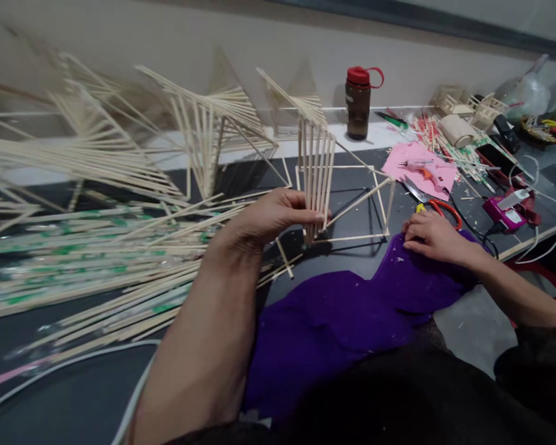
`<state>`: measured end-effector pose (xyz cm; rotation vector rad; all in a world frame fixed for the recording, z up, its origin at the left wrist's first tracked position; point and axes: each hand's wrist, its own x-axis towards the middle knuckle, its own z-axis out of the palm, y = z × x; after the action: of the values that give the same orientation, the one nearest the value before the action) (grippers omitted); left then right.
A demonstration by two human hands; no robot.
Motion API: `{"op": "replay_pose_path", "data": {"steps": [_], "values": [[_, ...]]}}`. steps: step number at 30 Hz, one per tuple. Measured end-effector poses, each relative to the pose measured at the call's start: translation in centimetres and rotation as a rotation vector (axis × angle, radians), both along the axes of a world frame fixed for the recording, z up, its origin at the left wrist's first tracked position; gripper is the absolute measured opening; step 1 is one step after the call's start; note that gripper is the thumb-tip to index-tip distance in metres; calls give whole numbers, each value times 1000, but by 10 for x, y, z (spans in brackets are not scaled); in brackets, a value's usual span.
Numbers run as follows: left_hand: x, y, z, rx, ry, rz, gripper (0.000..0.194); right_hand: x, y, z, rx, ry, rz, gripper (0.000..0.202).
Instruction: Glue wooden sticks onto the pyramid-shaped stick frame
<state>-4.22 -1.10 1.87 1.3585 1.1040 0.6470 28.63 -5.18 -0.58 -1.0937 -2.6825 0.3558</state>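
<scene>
My left hand (282,216) pinches the lower part of a wooden stick model (322,161), whose closely spaced upright sticks stand between thumb and fingers. The model's open square frame extends to the right over the dark table. My right hand (429,238) rests on the purple cloth (338,309) beside the scissors (445,210) with red and yellow handles; its fingers are curled, and whether anything is under them is hidden. A pink glue gun (426,173) lies on a pink sheet (401,159) beyond my right hand.
Loose sticks, some in plastic wrappers (92,247), cover the left side. More stick models (204,111) stand along the wall. A dark bottle (358,108) with a red lid stands behind. A magenta device (505,213), cables and a phone (495,159) lie at right.
</scene>
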Motion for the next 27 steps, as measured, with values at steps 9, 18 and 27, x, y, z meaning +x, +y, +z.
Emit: {"op": "replay_pose_path", "data": {"steps": [9,18,27], "values": [[3,-2,-2,6,-54,26,6,4,7,-6,-20,-44,-19,24],[7,-2,-6,9,-99,81,7,7,5,-19,21,372,-90,13],[23,-7,-6,-25,-95,20,3,-7,-1,-36,-8,494,-208,9]]}}
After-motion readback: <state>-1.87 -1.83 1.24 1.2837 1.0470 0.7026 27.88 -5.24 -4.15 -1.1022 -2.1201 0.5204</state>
